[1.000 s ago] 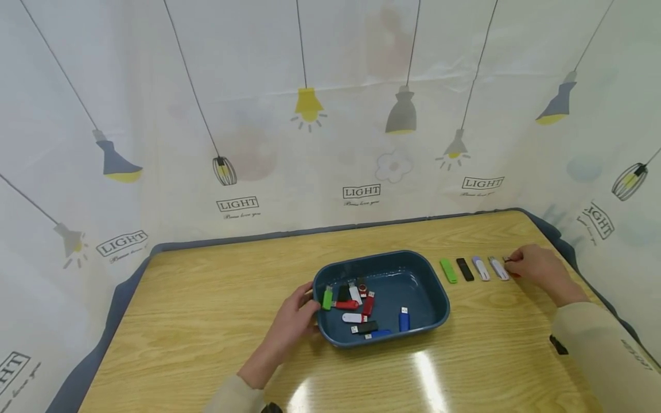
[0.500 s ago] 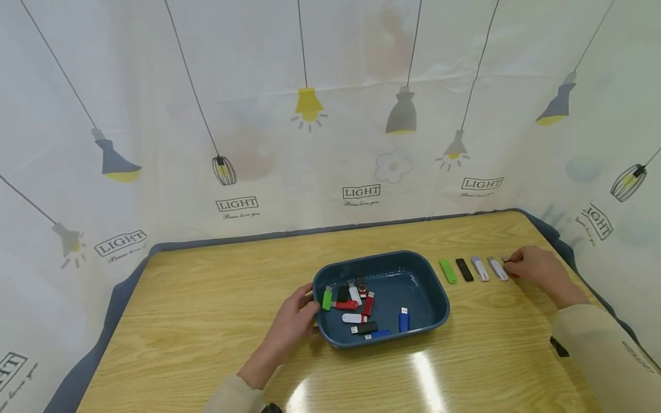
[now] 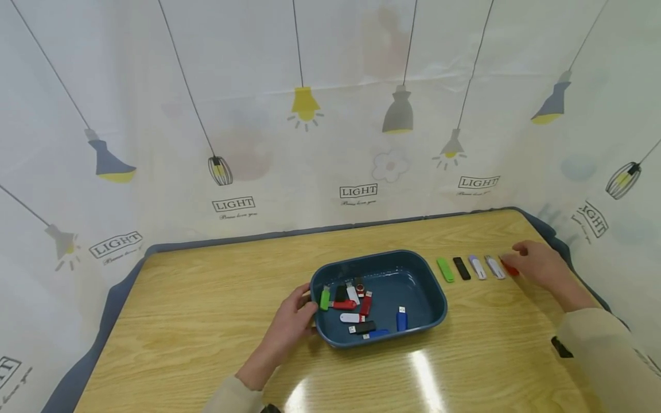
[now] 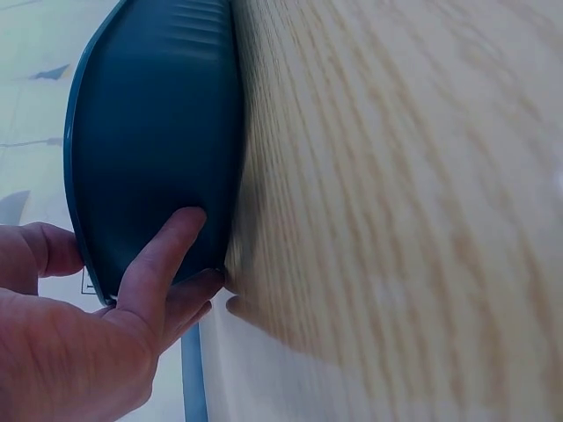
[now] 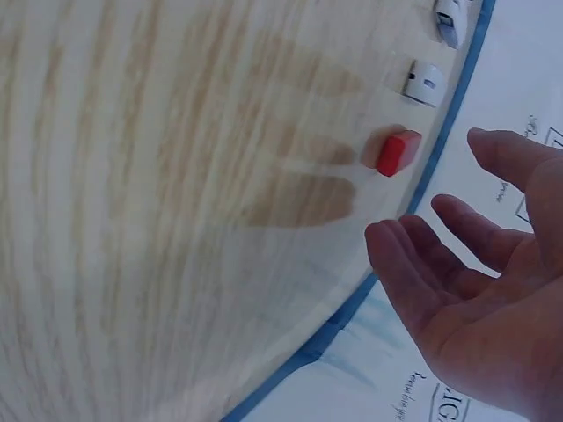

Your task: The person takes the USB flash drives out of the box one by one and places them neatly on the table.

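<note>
At the left end of a dark blue plastic tray, my left hand holds the wall. In the left wrist view, the fingers press the outside of the tray and the thumb is at its rim. My right hand hovers just beside a red USB stick on the table. Seen from the right wrist, a gap separates the spread fingers from the red stick. That stick is the rightmost in a row with two white USB sticks, a black one and a green one.
Inside the tray lie several more USB sticks, among them a blue one, a red one and a green one. The wooden table meets a lamp-print cloth at its back and sides.
My right hand has let go of the red USB stick and lifted slightly away, so the stick now shows at the row's right end. The left hand stays at the tray.
</note>
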Demonstrator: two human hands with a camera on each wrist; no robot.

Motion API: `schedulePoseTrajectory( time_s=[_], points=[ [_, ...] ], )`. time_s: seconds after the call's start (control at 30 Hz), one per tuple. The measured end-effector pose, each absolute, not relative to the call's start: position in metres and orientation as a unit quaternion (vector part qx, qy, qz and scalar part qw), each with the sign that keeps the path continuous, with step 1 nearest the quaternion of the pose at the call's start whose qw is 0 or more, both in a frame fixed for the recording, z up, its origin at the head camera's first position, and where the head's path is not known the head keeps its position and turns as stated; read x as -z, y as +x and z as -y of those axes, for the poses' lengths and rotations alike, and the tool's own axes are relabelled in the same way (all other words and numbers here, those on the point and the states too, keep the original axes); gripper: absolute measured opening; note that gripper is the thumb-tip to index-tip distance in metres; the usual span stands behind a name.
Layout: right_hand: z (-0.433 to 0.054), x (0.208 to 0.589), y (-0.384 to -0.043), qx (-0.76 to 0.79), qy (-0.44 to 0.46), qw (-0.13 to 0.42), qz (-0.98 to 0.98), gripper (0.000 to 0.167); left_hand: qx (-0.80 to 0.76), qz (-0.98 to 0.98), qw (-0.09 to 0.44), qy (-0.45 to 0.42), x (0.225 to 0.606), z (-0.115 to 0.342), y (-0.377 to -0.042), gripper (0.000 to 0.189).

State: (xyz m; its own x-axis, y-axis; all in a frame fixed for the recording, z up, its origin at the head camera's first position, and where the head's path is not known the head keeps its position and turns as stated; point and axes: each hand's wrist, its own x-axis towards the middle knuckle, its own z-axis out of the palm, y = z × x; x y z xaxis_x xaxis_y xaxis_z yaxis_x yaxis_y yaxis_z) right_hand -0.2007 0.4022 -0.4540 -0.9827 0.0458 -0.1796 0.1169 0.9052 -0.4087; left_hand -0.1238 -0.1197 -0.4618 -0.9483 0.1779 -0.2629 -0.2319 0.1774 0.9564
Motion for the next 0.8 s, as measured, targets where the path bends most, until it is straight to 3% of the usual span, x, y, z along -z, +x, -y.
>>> schedulePoseTrajectory(
  time_s=[0.27, 0.8],
  points=[
    [-0.389, 0.434, -0.193, 0.22, -0.005, 0.057, -0.974, 0.077, -0.639, -0.752, 0.161, -0.017, 0.462, 0.119, -0.125, 0.058],
    [-0.287, 0.384, -0.164, 0.223, -0.115, -0.034, -0.967, 0.061, -0.642, -0.75, 0.156, -0.016, 0.461, 0.118, -0.122, 0.058]
  ],
)
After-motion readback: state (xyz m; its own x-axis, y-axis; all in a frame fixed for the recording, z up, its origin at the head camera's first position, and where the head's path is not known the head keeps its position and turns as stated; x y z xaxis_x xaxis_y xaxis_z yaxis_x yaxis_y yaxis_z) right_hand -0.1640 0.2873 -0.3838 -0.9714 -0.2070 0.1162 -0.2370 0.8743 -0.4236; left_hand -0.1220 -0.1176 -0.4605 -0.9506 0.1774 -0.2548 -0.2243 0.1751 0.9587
